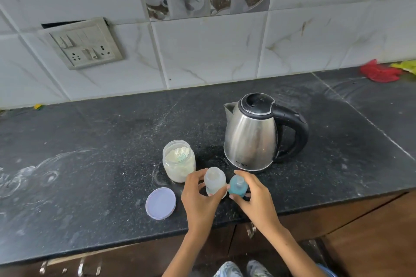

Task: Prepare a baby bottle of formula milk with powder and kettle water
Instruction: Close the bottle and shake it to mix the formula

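A small translucent baby bottle [215,179] stands upright on the black counter, and my left hand [200,198] grips it around its lower part. Just to its right, my right hand [254,195] holds the bottle's blue teat cap [237,185] close beside the bottle. An open clear jar of white formula powder [179,161] stands behind and left of the bottle, with a pale scoop partly buried in the powder. The jar's lilac lid [160,203] lies flat to the left of my left hand. A steel kettle [254,135] with a black handle and shut lid stands behind my right hand.
The counter's front edge [135,245] runs just below my wrists, with brown cabinet doors under it. A switch and socket plate [86,46] is on the tiled wall at the left. Red and yellow cloths [380,72] lie at the far right. White powder streaks mark the counter at the left.
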The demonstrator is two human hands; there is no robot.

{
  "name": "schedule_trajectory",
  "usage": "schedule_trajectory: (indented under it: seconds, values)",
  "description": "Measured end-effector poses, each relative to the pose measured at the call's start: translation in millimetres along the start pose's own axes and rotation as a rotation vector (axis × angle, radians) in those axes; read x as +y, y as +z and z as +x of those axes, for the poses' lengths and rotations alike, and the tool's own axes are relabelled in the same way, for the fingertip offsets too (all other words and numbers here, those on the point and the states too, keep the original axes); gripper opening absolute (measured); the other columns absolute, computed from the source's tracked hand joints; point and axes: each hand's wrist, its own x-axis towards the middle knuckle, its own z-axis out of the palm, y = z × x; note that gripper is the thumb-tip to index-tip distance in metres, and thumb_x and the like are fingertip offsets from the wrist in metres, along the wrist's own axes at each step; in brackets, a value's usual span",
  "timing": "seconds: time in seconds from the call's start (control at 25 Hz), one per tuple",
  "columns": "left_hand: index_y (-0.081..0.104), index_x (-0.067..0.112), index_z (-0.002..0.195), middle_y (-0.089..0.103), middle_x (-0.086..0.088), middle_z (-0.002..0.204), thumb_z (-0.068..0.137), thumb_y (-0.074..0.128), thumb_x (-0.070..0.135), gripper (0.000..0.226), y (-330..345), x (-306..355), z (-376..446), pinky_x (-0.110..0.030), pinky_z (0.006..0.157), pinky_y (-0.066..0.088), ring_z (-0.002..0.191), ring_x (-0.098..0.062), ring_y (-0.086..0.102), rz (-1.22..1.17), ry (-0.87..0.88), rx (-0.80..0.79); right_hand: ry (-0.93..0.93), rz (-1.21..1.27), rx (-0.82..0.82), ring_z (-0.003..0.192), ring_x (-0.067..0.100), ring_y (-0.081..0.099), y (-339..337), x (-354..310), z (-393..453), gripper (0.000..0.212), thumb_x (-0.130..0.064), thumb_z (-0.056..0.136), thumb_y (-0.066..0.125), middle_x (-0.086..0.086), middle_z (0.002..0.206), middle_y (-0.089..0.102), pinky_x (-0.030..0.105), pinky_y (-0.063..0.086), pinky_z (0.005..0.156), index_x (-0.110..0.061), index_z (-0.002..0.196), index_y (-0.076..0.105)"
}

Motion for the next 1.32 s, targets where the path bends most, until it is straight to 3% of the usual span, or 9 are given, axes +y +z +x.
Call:
schedule_trajectory:
  seconds: [0.16, 0.32, 0.4, 0.52, 0.6, 0.72, 0.88, 1.08, 1.32]
  values:
    - [0.052, 0.027, 0.112, 0.056, 0.014, 0.11, 0.059, 0.088, 0.032, 0.065, 6.4, -9.1, -2.1, -0.017, 0.081, 0.051, 0.102, -0.004, 0.056, 0.016, -0.013, -0.064, 0.011, -0.019, 0.015, 0.111, 0.009, 0.061, -3.1, 1.4, -0.6, 0.06, -0.018, 0.074, 0.083, -0.014, 0.123, 0.062, 0.037, 0.059, 0.083, -0.03, 0.126, 0.057]
    - [0.052, 0.025, 0.127, 0.057, 0.014, 0.127, 0.064, 0.084, 0.038, 0.072, -6.9, -24.9, 10.3, -0.023, 0.096, 0.048, 0.118, -0.002, 0.053, -0.027, -0.017, -0.316, 0.019, 0.01, 0.044, 0.108, 0.002, 0.059, -8.9, -1.4, 4.8, 0.061, -0.015, 0.073, 0.084, -0.023, 0.119, 0.058, 0.032, 0.06, 0.08, -0.032, 0.124, 0.057]
    - [0.045, 0.027, 0.136, 0.046, 0.017, 0.142, 0.072, 0.076, 0.042, 0.072, -12.0, -31.4, 16.6, -0.029, 0.108, 0.04, 0.131, 0.0, 0.041, -0.036, -0.023, -0.45, 0.023, 0.041, 0.05, 0.109, -0.008, 0.056, -11.1, -4.6, 7.7, 0.063, -0.015, 0.072, 0.085, -0.029, 0.118, 0.055, 0.025, 0.06, 0.078, -0.038, 0.122, 0.054]
    - [0.035, 0.035, 0.139, 0.031, 0.019, 0.15, 0.078, 0.071, 0.038, 0.07, -14.6, -33.5, 26.2, -0.028, 0.112, 0.032, 0.136, 0.005, 0.03, -0.002, -0.012, -0.569, 0.026, 0.078, 0.055, 0.115, -0.013, 0.05, -13.2, -7.4, 10.9, 0.067, -0.014, 0.072, 0.085, -0.029, 0.119, 0.054, 0.02, 0.059, 0.077, -0.044, 0.121, 0.049]
    - [0.041, 0.031, 0.136, 0.043, 0.015, 0.145, 0.077, 0.073, 0.035, 0.067, -15.1, -33.7, 31.2, -0.033, 0.112, 0.035, 0.133, -0.001, 0.039, -0.03, -0.047, -0.606, 0.025, 0.085, 0.052, 0.115, -0.013, 0.05, -14.5, -7.6, 10.9, 0.069, -0.014, 0.073, 0.085, -0.029, 0.12, 0.054, 0.019, 0.059, 0.077, -0.048, 0.12, 0.047]
    - [0.054, 0.023, 0.124, 0.063, 0.009, 0.123, 0.073, 0.078, 0.029, 0.056, -12.7, -30.4, 33.9, -0.04, 0.104, 0.044, 0.119, -0.01, 0.056, -0.084, -0.064, -0.579, 0.012, 0.094, 0.052, 0.116, -0.011, 0.051, -15.9, -7.6, 9.3, 0.07, -0.013, 0.073, 0.084, -0.028, 0.121, 0.055, 0.021, 0.06, 0.077, -0.05, 0.12, 0.047]
    - [0.064, 0.022, 0.109, 0.071, 0.007, 0.108, 0.07, 0.079, 0.035, 0.044, -12.2, -2.5, 35.8, -0.038, 0.094, 0.051, 0.105, -0.01, 0.065, -0.156, -0.047, -0.459, 0.016, 0.2, 0.067, 0.114, 0.005, 0.059, -30.3, -20.8, 16.3, 0.064, -0.009, 0.074, 0.083, -0.013, 0.123, 0.062, 0.019, 0.058, 0.08, -0.039, 0.122, 0.054]
    - [0.066, 0.016, 0.105, 0.074, 0.0, 0.102, 0.068, 0.077, 0.036, 0.043, -25.8, 48.9, 51.4, -0.026, 0.074, 0.055, 0.097, -0.016, 0.069, -0.296, -0.008, -0.437, 0.057, 0.563, -0.014, 0.108, -0.004, 0.063, -69.3, -77.0, 39.4, 0.056, -0.005, 0.079, 0.077, -0.021, 0.111, 0.07, 0.015, 0.053, 0.084, -0.033, 0.123, 0.057]
    - [0.069, 0.016, 0.104, 0.074, 0.0, 0.1, 0.065, 0.08, 0.032, 0.044, -39.6, 80.5, 56.5, -0.023, 0.069, 0.055, 0.094, -0.016, 0.069, -0.313, 0.01, -0.404, 0.024, 0.812, -0.128, 0.113, 0.015, 0.064, -103.3, -133.8, 77.3, 0.055, -0.023, 0.076, 0.08, 0.0, 0.122, 0.067, 0.036, 0.052, 0.098, -0.032, 0.128, 0.06]
